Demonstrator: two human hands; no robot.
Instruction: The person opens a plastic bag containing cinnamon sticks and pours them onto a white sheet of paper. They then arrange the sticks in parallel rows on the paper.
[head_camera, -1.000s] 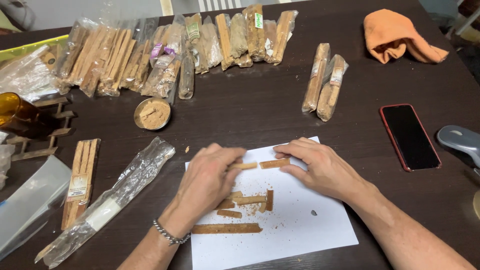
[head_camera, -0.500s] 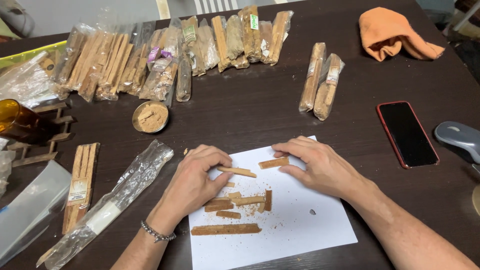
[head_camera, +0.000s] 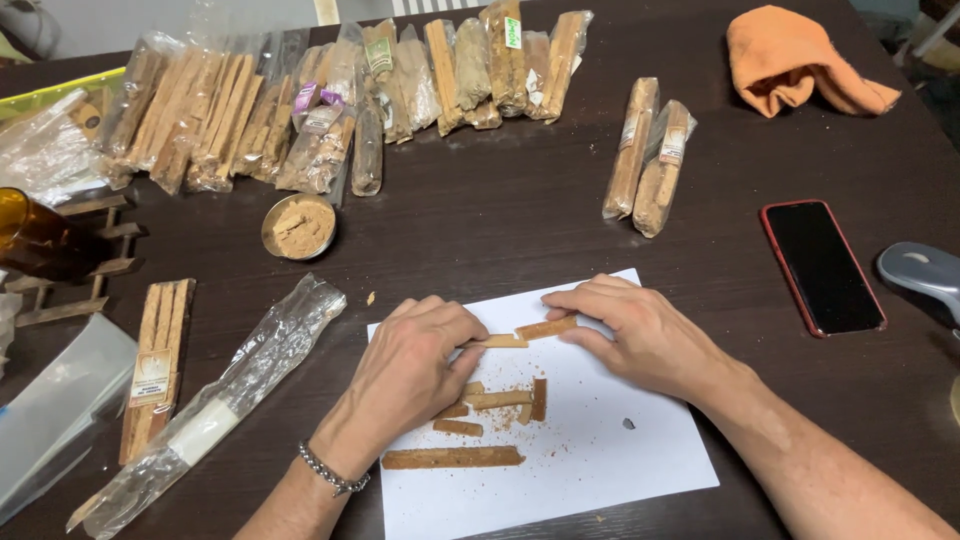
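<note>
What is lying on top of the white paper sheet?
On the white paper sheet lie several broken wood sticks, brown crumbs and both hands. The left hand and right hand each pinch a stick piece; anything beneath the palms is covered.

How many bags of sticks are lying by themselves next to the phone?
2: two wrapped stick bundles lie side by side on the dark table, left of the phone, apart from the big row at the back.
</note>
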